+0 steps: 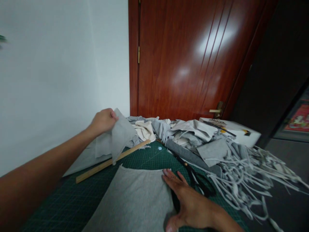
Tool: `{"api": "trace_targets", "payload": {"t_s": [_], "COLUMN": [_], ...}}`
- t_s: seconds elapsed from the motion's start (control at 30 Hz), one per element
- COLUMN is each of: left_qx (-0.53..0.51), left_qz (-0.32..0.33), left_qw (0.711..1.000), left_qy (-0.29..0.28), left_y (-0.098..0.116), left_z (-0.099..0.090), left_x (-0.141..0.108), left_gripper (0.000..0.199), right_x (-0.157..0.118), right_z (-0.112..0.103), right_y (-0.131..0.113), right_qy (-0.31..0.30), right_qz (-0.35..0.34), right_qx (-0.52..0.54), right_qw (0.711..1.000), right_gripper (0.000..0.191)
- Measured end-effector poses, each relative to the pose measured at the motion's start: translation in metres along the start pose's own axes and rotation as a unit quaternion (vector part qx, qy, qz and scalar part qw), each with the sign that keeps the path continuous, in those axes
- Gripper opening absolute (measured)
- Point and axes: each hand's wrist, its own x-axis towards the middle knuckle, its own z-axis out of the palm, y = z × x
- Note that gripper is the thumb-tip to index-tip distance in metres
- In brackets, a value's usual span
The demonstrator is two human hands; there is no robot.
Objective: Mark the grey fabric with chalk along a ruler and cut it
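Green cutting mat (154,158) carries a grey fabric panel (135,196) on its near part, the right hand (189,200) laid on the panel, thumb spread wide. Over the mat's left side, the left hand (104,120) grips a pale cloth piece (122,133), near a wooden ruler (96,169); black scissors (188,168) lie on the mat's right side.

Left hand (103,120) at 9 o'clock, bare. Left forearm (55,164) runs in from 8, also bare, narrowing handward. Right hand (187,196) at 5: bare, slim tapered fingers (173,181). Right forearm (223,219), past 4: bare. I see slight blur on the left.
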Motion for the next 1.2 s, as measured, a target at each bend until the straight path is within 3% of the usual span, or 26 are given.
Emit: {"api": "trace_targets", "payload": {"t_s": [0.07,0.13,0.3,0.37,0.47,0.57,0.73,0.8,0.97,1.03,1.07,1.13,1.17,1.2], "left_qx": [0.027,0.043,0.050,0.057,0.067,0.078,0.047,0.012,-0.150,-0.247,-0.294,-0.421,-0.469,-0.580], "left_qz": [-0.011,0.001,0.106,0.124,0.146,0.148,0.120,0.101,0.034,0.002,-0.014,-0.038,-0.050,-0.089], "left_qw": [0.998,0.998,0.984,0.976,0.970,0.974,0.989,0.994,0.988,0.969,0.954,0.897,0.865,0.778], "left_qy": [0.047,0.047,-0.137,-0.172,-0.183,-0.153,-0.077,-0.044,-0.005,-0.032,-0.056,-0.133,-0.174,-0.224], "left_y": [-0.006,-0.005,0.015,0.020,0.022,0.023,0.031,0.035,0.055,0.073,0.085,0.110,0.123,0.135], "left_z": [-0.012,-0.004,0.070,0.093,0.104,0.101,0.085,0.065,-0.009,-0.022,-0.021,-0.005,0.008,0.023], "left_x": [-0.006,-0.019,-0.055,-0.061,-0.064,-0.066,-0.063,-0.054,-0.030,-0.035,-0.043,-0.071,-0.089,-0.108], "left_gripper": [0.040,0.045,0.033,0.029,0.018,0.017,0.033,0.032,0.035,0.035,0.034,0.030,0.030,0.025], "right_x": [0.000,-0.001,-0.002,-0.001,0.000,0.000,0.000,0.002,0.010,0.013,0.014,0.015,0.016,0.016], "right_z": [-0.001,-0.001,-0.004,-0.004,-0.005,-0.005,-0.005,-0.006,-0.008,-0.008,-0.008,-0.007,-0.007,-0.006], "right_y": [-0.001,-0.003,-0.007,-0.006,-0.002,0.001,0.003,0.005,0.008,0.007,0.006,0.003,0.001,0.000], "right_qy": [-0.002,-0.004,-0.007,-0.010,-0.014,-0.016,-0.018,-0.027,-0.042,-0.047,-0.049,-0.048,-0.047,-0.046], "right_qz": [0.001,0.003,0.004,-0.003,-0.014,-0.016,-0.022,-0.024,-0.034,-0.036,-0.035,-0.031,-0.029,-0.029], "right_qx": [0.003,0.003,0.000,-0.001,0.000,0.002,0.002,-0.001,-0.008,-0.011,-0.014,-0.023,-0.028,-0.032], "right_qw": [1.000,1.000,1.000,1.000,1.000,1.000,1.000,0.999,0.999,0.998,0.998,0.998,0.998,0.998], "right_gripper": [0.152,0.151,0.150,0.151,0.154,0.154,0.152,0.154,0.159,0.161,0.162,0.164,0.165,0.166]}}
